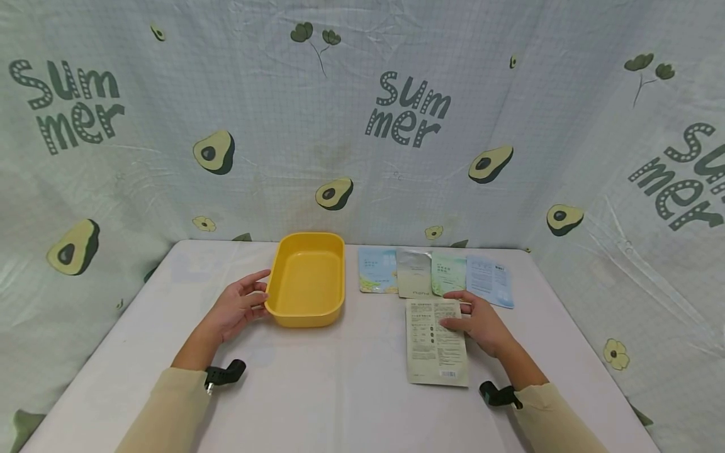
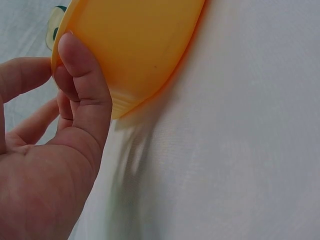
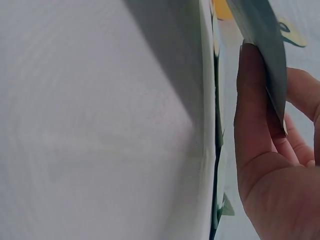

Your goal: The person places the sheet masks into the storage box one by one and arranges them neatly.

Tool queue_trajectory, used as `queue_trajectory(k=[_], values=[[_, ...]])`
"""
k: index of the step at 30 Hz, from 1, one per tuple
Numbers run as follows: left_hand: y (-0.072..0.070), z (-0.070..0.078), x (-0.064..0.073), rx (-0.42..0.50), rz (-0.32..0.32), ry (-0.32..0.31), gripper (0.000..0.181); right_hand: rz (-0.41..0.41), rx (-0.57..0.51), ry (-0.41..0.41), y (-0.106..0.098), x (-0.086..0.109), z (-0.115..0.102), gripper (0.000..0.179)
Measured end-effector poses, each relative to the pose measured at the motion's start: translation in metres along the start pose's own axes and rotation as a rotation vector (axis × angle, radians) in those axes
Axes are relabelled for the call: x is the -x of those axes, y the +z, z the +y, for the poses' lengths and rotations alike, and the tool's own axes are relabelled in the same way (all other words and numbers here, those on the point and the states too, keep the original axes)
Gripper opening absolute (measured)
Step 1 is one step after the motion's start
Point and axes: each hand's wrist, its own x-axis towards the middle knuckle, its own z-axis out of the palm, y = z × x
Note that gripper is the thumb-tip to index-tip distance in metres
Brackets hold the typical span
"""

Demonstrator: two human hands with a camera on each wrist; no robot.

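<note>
Hold the pale packet [image 1: 433, 352] by its right edge, raised above the desk [image 1: 362, 415] on the near side of the flat packets [image 1: 447, 272]; the right hand's [image 1: 483, 324] fingers are clamped on it, thumb over the printed face. The left hand's [image 1: 235, 308] fingers pinch the yellow tray [image 1: 306, 319] at its left edge; apply light pressure to steady it. Avoid creasing the packet.

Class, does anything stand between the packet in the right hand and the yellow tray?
Nothing visible does: white tabletop shows between the packet in the right hand and the yellow tray; four other packets lie farther back.
</note>
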Motion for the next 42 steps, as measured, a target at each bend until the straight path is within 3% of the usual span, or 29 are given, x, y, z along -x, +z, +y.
queue_trajectory(k=[14,24,42], values=[[0.0,0.001,0.002,0.012,-0.006,-0.017,0.072,-0.049,-0.148,-0.056,0.011,0.003,-0.002,0.068],[0.0,0.001,0.002,0.026,-0.01,-0.013,0.072,-0.038,-0.224,-0.062,0.021,0.001,-0.007,0.072],[-0.001,-0.001,0.0,0.038,-0.022,0.002,0.072,-0.053,-0.259,-0.095,0.041,-0.008,-0.015,0.071]])
